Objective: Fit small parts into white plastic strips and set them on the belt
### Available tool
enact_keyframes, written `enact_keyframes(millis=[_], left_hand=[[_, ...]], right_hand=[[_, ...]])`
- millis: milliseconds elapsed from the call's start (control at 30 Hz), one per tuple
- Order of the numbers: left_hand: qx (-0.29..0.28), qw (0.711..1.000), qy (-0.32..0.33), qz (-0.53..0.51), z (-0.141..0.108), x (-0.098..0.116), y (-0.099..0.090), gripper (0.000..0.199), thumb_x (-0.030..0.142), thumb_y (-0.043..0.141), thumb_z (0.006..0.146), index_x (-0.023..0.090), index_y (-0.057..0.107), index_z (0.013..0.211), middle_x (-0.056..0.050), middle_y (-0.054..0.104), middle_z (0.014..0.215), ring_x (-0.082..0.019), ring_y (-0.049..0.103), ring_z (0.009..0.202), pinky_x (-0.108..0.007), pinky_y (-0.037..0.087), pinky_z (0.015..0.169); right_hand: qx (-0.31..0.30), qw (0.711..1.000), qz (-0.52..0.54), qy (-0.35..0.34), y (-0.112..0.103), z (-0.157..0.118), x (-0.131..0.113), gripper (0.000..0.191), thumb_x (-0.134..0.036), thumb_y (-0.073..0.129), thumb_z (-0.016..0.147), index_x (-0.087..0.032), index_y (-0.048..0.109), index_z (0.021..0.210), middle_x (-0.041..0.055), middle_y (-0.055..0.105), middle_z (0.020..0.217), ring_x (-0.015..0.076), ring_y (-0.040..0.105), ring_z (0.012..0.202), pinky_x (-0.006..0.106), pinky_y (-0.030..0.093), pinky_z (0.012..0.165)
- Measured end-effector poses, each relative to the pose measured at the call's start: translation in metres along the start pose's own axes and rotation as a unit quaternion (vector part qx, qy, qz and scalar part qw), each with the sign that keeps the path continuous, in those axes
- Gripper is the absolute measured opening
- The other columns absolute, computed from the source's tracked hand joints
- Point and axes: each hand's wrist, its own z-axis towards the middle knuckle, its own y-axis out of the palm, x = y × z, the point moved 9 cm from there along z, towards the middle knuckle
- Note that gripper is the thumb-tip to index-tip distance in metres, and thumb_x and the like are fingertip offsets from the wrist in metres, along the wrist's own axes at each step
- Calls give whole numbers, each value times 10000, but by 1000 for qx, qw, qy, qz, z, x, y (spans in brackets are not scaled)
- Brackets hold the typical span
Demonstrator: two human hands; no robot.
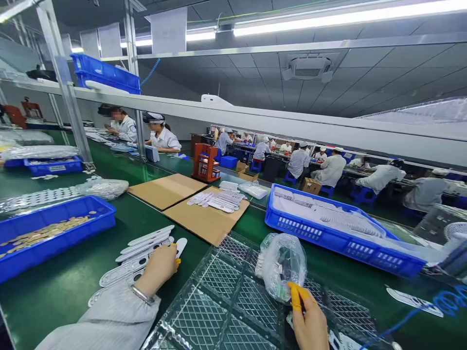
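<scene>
My left hand (pixel 162 265), with yellow finger cots, is closed on a long white plate (pixel 181 247) with rounded ends. Its fingertips are partly hidden. Under and beside it lie several similar white plates (pixel 120 272), fanned out on the green table. My right hand (pixel 310 318), also in yellow finger cots, has its fingers pinched together at the near rim of a clear plastic bag (pixel 286 248). Small white parts show inside this bag, which stands open on a clear ribbed plastic tray (pixel 219 301). More pieces with holes lie partly hidden near my right wrist.
At left stands a blue bin (pixel 105 214) of tan flat pieces. Cardboard sheets (pixel 168 189) with white plates lie ahead, near a red hand press (pixel 206 163). A blue crate (pixel 292 223) is at right, beside a coiled blue hose (pixel 447 302). Co-workers sit beyond.
</scene>
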Motion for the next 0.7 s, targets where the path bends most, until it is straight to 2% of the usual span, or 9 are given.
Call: enact_keyframes(millis=[100, 167, 233, 300, 400, 500, 600, 633, 700], left_hand=[[3, 998, -1, -67, 2, 4, -10, 222, 154, 447, 671, 115, 540, 868, -144, 595, 830, -299, 585, 841, -379, 410, 700], [3, 992, 7, -128, 2, 14, -22, 248, 186, 435, 667, 128, 522, 891, -130, 582, 830, -298, 579, 822, -386, 406, 689], [-5, 978, 31, -208, -2, 35, -36, 278, 189, 417, 664, 135, 505, 923, -102, 577, 825, -261, 579, 791, -372, 413, 693], [-28, 950, 68, -305, -11, 67, -47, 297, 196, 378, 691, 141, 485, 963, -75, 581, 856, -198, 589, 758, -326, 438, 695], [-83, 886, 120, -441, -35, 125, -55, 328, 236, 297, 749, 157, 452, 1027, -66, 577, 982, -127, 616, 735, -253, 479, 658], [-149, 817, 151, -536, -63, 177, -52, 310, 245, 297, 758, 167, 458, 1011, -35, 607, 836, -120, 620, 681, -240, 487, 627], [-256, 712, 136, -639, -86, 213, -32, 250, 242, 345, 758, 172, 472, 961, -3, 595, 672, -116, 593, 571, -245, 463, 577], [-284, 688, 124, -657, -91, 220, -22, 244, 247, 350, 766, 173, 472, 963, 1, 590, 641, -119, 587, 551, -250, 455, 562], [-313, 659, 106, -675, -98, 230, -4, 250, 270, 351, 787, 176, 466, 989, 0, 586, 623, -130, 589, 546, -263, 452, 553]], right_hand=[[35, 999, 15, -15, -15, 4, -12, 429, -406, 310, 833, -166, 525, 1117, 148, 549, 1193, 312, 526, 1056, 465, 387, 912], [29, 999, -1, -29, -20, 15, -22, 414, -368, 314, 836, -148, 537, 1106, 152, 573, 1154, 308, 544, 1028, 459, 403, 897], [2, 998, -20, -58, -16, 30, -35, 401, -304, 293, 843, -137, 556, 1094, 146, 587, 1131, 289, 553, 1025, 431, 417, 891], [-22, 995, -27, -93, -8, 45, -48, 393, -222, 286, 830, -148, 576, 1085, 125, 587, 1139, 254, 560, 1025, 385, 421, 892], [-34, 994, -33, -97, 6, 64, -56, 334, -186, 383, 773, -205, 641, 984, 99, 636, 1035, 260, 590, 947, 388, 443, 820], [-43, 996, -23, -76, 13, 73, -53, 224, -220, 476, 731, -225, 689, 801, 100, 663, 856, 295, 607, 843, 430, 447, 744], [-50, 997, 33, -55, 4, 72, -48, 190, -226, 502, 715, -190, 684, 755, 97, 675, 793, 272, 622, 778, 420, 464, 747], [-52, 996, 60, -45, -2, 69, -46, 194, -242, 506, 721, -177, 678, 781, 95, 681, 788, 261, 629, 761, 402, 480, 735], [-56, 992, 112, -23, -15, 59, -42, 254, -309, 501, 752, -152, 662, 871, 92, 690, 796, 242, 641, 739, 360, 516, 677]])
